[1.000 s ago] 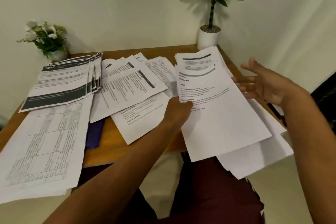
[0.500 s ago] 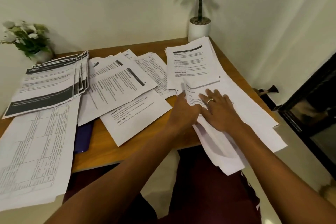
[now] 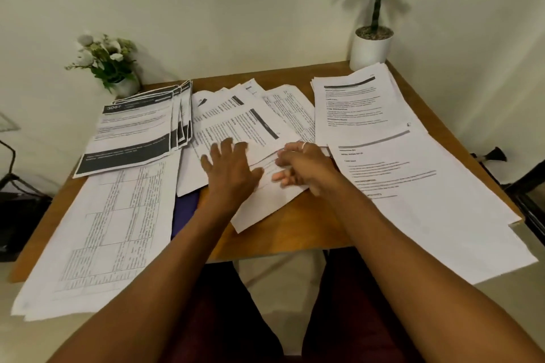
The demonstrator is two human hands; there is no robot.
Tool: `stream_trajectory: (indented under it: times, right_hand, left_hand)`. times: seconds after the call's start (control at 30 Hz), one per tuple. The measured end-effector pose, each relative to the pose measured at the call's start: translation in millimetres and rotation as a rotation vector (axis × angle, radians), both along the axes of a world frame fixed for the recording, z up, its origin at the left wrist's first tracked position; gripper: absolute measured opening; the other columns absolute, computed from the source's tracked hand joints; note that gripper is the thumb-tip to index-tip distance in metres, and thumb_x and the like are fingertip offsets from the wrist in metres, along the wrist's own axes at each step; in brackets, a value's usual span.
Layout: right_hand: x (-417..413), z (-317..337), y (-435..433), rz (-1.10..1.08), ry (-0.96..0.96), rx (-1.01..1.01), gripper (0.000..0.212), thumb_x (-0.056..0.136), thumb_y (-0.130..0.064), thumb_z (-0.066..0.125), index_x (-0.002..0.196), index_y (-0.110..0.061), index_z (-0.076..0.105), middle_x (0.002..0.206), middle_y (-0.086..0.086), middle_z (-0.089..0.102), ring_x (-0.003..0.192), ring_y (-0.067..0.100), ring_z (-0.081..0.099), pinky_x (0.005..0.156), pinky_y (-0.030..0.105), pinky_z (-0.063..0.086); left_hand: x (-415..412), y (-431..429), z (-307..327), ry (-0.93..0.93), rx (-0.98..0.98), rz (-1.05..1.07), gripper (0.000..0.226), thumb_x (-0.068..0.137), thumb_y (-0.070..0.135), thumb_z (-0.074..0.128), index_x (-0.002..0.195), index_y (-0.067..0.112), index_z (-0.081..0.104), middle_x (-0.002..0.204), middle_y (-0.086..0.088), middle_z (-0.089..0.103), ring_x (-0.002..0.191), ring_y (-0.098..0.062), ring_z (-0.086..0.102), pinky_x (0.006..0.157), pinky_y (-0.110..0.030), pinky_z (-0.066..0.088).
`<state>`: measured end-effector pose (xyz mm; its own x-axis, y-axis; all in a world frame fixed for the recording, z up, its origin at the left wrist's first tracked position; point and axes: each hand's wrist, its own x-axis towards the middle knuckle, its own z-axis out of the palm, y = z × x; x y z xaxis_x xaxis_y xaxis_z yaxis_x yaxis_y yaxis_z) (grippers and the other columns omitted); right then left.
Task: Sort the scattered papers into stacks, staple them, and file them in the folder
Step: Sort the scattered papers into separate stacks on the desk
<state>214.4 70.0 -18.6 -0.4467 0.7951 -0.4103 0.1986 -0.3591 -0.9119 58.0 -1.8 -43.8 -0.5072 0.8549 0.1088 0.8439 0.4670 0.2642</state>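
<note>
White printed papers cover the wooden table (image 3: 298, 233). A stack with dark banners (image 3: 129, 132) lies at the back left, and table-printed sheets (image 3: 97, 230) overhang the front left edge. In the middle lies a loose pile of sheets (image 3: 250, 121). My left hand (image 3: 233, 168) rests on this pile with spread fingers. My right hand (image 3: 303, 168), wearing a ring, touches the pile's lower sheets from the right with its fingers extended. A neat stack (image 3: 354, 106) lies at the back right, and a larger one (image 3: 427, 203) overhangs the front right. A purple folder (image 3: 185, 209) peeks out under the papers.
A small pot of white flowers (image 3: 109, 62) stands at the back left corner. A tall green plant in a white pot (image 3: 371, 44) stands at the back right. Dark objects sit on the floor at both sides. Bare wood shows only at the front middle.
Both hands have left the right-hand stack, where they laid down a sheet, and have moved left onto the middle pile. The camera has swung left.
</note>
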Motion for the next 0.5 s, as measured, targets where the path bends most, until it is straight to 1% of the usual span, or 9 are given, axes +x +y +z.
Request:
stream_trajectory:
  times: [0.03,0.07,0.13,0.2,0.27,0.3,0.37,0.43,0.5]
  right_hand:
    - [-9.4,-1.6,-1.4,-0.017,0.034,-0.036,0.033,0.096,-0.013,0.066,0.126,-0.005,0.054,0.103,0.016,0.073,0.080,0.030,0.077,0.080,0.045,0.063]
    - [-16.6,-4.4,-2.0,-0.043,0.070,-0.079,0.032,0.097,-0.014,0.066,0.123,0.000,0.056,0.102,0.018,0.073,0.080,0.030,0.077,0.079,0.043,0.063]
    - [-29.2,-8.7,-3.1,-0.099,0.120,-0.163,0.028,0.097,-0.017,0.067,0.117,0.001,0.061,0.097,0.018,0.075,0.077,0.025,0.077,0.074,0.036,0.064]
    - [-37.1,-11.3,-2.3,-0.179,0.158,-0.187,0.032,0.095,-0.016,0.071,0.119,0.001,0.059,0.094,0.019,0.076,0.065,0.019,0.074,0.063,0.029,0.062]
    - [-41.8,-16.2,1.6,-0.263,0.201,-0.178,0.043,0.090,-0.014,0.076,0.124,-0.007,0.050,0.094,0.020,0.075,0.059,0.017,0.071,0.052,0.025,0.055]
    - [-43.6,-17.6,3.4,-0.289,0.213,-0.175,0.050,0.088,-0.015,0.079,0.127,-0.011,0.047,0.094,0.020,0.075,0.059,0.017,0.069,0.051,0.024,0.052]
    - [-48.0,-18.7,5.0,-0.289,0.197,-0.176,0.053,0.086,-0.021,0.081,0.129,-0.007,0.053,0.089,0.017,0.076,0.061,0.018,0.068,0.051,0.023,0.051]
    - [-52.7,-17.9,5.4,-0.239,0.147,-0.158,0.038,0.088,-0.029,0.079,0.113,-0.003,0.067,0.080,0.012,0.075,0.060,0.018,0.067,0.051,0.023,0.052]
    - [-56.9,-15.5,4.4,-0.216,0.124,-0.136,0.024,0.091,-0.029,0.076,0.095,-0.005,0.071,0.074,0.010,0.072,0.057,0.017,0.064,0.049,0.023,0.050]
  left_hand:
    - [-10.4,-2.2,-3.5,-0.028,-0.037,0.012,0.074,0.087,0.055,0.068,0.148,0.022,0.042,0.158,-0.010,0.034,0.146,-0.035,0.029,0.117,-0.057,0.023]
    - [-16.8,-3.4,-5.7,-0.061,-0.047,0.009,0.076,0.087,0.058,0.067,0.148,0.020,0.041,0.157,-0.012,0.037,0.143,-0.036,0.034,0.114,-0.056,0.029]
    - [-23.4,-3.9,-8.4,-0.067,-0.035,-0.031,0.064,0.092,0.056,0.063,0.141,0.017,0.051,0.143,-0.012,0.053,0.129,-0.034,0.051,0.103,-0.049,0.044]
    - [-25.4,-2.0,-8.3,-0.017,-0.004,-0.062,0.041,0.096,0.050,0.058,0.119,0.016,0.064,0.123,-0.010,0.064,0.108,-0.029,0.061,0.088,-0.043,0.052]
    - [-24.3,-0.8,-6.7,0.012,0.010,-0.080,0.031,0.100,0.044,0.053,0.097,0.016,0.066,0.104,-0.008,0.067,0.088,-0.024,0.063,0.077,-0.041,0.055]
    - [-23.6,-0.1,-7.1,0.040,0.002,-0.088,0.032,0.102,0.040,0.049,0.095,0.014,0.066,0.100,-0.008,0.067,0.084,-0.024,0.063,0.075,-0.041,0.057]
    - [-19.9,0.3,-7.6,0.115,-0.026,-0.099,0.030,0.105,0.030,0.044,0.101,0.010,0.067,0.099,-0.009,0.067,0.083,-0.026,0.064,0.074,-0.042,0.057]
    - [-14.7,0.5,-7.7,0.163,-0.039,-0.111,0.026,0.105,0.024,0.045,0.105,0.008,0.065,0.101,-0.011,0.065,0.084,-0.027,0.064,0.073,-0.041,0.057]
    - [-12.0,1.7,-8.6,0.150,-0.043,-0.133,0.022,0.103,0.023,0.048,0.107,0.008,0.064,0.101,-0.011,0.065,0.084,-0.027,0.064,0.075,-0.043,0.058]
